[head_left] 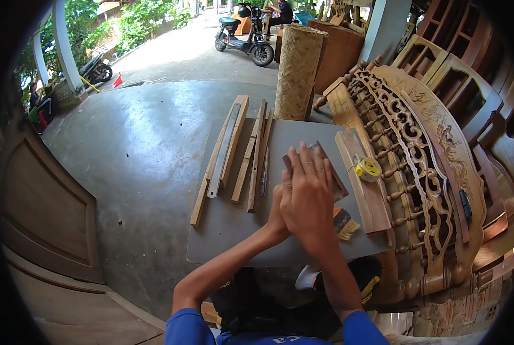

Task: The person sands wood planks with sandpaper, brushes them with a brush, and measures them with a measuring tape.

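My two hands are pressed together over the middle of the grey tabletop (303, 251). My right hand (310, 198) lies uppermost, its fingers stretched forward. My left hand (278, 207) is against it from the left and mostly hidden; the part that shows looks straight, not curled. No held thing shows between them. Beneath or just beyond the fingers lies a dark flat sheet (333, 171), partly covered, whose kind I cannot make out. A paintbrush (346, 226) with pale bristles rests beside my right wrist.
Left on the table lie several wood strips (199, 202), a steel ruler (224, 150) and a pen (265, 171). A yellow tape measure (368, 169) sits on a wooden block (374, 208) at right. Carved wooden panels (435, 144) lean beyond. A woven roll (298, 72) stands behind.
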`<act>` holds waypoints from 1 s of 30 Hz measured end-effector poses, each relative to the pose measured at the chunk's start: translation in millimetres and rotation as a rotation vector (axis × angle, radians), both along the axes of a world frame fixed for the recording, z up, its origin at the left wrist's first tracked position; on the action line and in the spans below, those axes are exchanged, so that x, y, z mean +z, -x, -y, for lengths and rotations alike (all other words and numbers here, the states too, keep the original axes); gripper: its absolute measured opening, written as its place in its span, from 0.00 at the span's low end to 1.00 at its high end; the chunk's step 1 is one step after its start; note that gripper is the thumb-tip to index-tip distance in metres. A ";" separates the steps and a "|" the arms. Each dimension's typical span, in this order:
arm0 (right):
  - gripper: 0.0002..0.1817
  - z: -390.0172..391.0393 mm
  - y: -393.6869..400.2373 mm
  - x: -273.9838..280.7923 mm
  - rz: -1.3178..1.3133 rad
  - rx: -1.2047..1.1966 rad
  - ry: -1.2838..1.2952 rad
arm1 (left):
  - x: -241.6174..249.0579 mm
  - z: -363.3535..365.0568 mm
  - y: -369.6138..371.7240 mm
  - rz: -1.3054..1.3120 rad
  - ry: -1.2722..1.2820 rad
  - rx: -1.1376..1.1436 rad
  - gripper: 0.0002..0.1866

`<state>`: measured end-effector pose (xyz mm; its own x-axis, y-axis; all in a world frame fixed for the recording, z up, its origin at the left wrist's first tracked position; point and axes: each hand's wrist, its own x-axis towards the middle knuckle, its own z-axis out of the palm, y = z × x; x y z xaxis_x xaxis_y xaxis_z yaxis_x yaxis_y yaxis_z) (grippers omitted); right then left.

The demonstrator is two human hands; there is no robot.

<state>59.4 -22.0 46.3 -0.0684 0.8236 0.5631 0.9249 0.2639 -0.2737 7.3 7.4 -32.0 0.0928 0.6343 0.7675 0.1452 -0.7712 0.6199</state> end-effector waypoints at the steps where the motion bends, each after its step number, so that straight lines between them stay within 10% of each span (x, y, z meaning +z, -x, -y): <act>1: 0.23 6.5 2.2 -2.6 0.015 0.022 -0.025 | 0.6 -0.9 -0.6 0.001 0.001 -0.002 0.07; 30: 0.21 51.6 4.4 -1.5 -0.088 0.184 0.021 | -2.3 -10.8 8.5 -0.013 0.094 -0.050 0.16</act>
